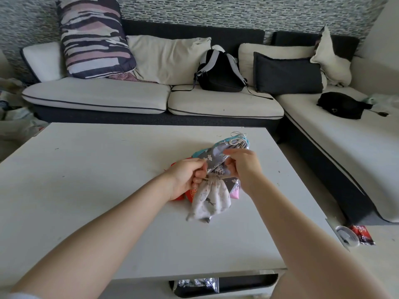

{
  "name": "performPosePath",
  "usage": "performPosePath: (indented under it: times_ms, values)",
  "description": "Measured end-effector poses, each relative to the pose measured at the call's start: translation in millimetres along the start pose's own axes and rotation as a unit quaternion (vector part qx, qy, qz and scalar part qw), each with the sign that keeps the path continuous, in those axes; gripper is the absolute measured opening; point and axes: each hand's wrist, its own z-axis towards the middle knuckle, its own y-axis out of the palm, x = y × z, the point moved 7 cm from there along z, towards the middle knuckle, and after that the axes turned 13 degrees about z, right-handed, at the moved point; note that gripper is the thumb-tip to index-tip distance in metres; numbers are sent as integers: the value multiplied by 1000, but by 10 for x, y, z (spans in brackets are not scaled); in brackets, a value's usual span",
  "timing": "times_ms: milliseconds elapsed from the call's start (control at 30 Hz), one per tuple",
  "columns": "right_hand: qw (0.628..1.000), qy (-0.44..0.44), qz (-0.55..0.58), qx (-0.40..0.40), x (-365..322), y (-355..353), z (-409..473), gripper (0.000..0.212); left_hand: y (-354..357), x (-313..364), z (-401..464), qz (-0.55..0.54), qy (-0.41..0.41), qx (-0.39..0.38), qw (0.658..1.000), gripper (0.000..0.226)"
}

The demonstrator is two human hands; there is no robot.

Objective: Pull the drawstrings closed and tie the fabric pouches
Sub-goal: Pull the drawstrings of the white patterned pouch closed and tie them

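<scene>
white pouch [210,198] | neck cinched, hanging | grey pouch [216,160] | atop pouch pile, table centre

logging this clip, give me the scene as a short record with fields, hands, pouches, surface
surface: white table
left hand: pinches the cord at the gathered neck of the pale printed fabric pouch
right hand: grips the grey cloud-print fabric pouch
pile: red pouch, pink pouch under them
loose cords: at far end of pile
</scene>
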Motion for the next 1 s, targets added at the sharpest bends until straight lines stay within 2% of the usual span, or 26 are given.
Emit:
performPosePath:
  times_ms: [100,200,300,367,433,500,600,700,733,800,833,867,1000]
  values:
    - [997,-42,-48,-32,-52,123,-56,34,-5,-9,17,120,8,50,991,39]
    - [992,-65,-11,-107,-204,335,-146,37,-62,51,23,230,-3,103,968,34]
    - [980,-81,-17,-178,-290,503,-228,38,-23,104,0,307,0,73,949,28]
    - [971,-88,-34,-217,-263,608,-281,38,56,158,-19,380,26,54,923,24]
    - [960,-89,-52,-259,-195,691,-315,36,46,209,-36,426,45,84,900,29]
    - [958,-86,-49,-268,-119,674,-271,33,9,211,-49,390,56,96,914,33]
    - [977,-65,-94,-178,15,449,-118,40,-57,177,-93,306,65,98,945,32]
    - [963,-65,-190,-179,108,344,-134,17,-203,165,-116,239,58,153,957,27]
    - [945,-96,-250,-189,91,349,-171,18,-227,154,-114,221,56,156,961,25]
    - [882,-180,-392,-188,47,378,-196,25,-242,119,-104,191,46,148,969,26]
    - [853,-214,-443,-176,26,390,-195,31,-249,93,-100,170,39,148,974,27]
    - [841,-233,-462,-159,-12,390,-190,34,-250,71,-90,144,30,151,978,29]
    - [881,-241,-385,-131,-118,350,-175,30,-211,7,-74,20,1,139,990,22]
